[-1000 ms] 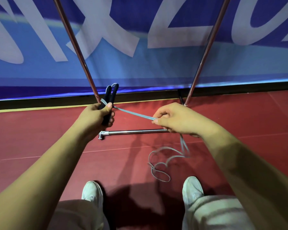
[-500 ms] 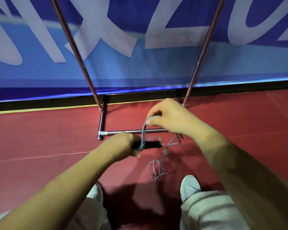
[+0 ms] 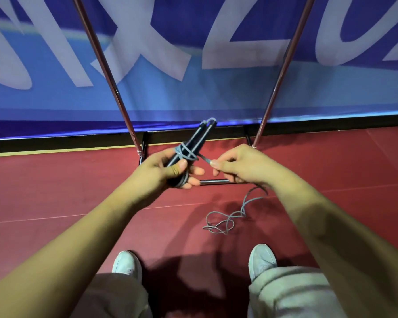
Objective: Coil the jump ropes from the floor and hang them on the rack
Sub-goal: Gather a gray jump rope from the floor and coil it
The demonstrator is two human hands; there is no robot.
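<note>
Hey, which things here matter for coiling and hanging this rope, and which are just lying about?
Job: black handles in left hand; grey cord, wrapped round them, pinched by right hand, rest loose on floor; metal rack.
Just there: blue banner; white shoes.

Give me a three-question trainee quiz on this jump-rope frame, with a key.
1. True or false: the left hand grips both black handles together.
2. The unwound slack of the grey cord lies: A on the floor by the right shoe; B draped over the left hand; C hanging off the handles' tips.
3. Fill in: the right hand pinches the ____.
Key: 1 true; 2 A; 3 cord.
</note>
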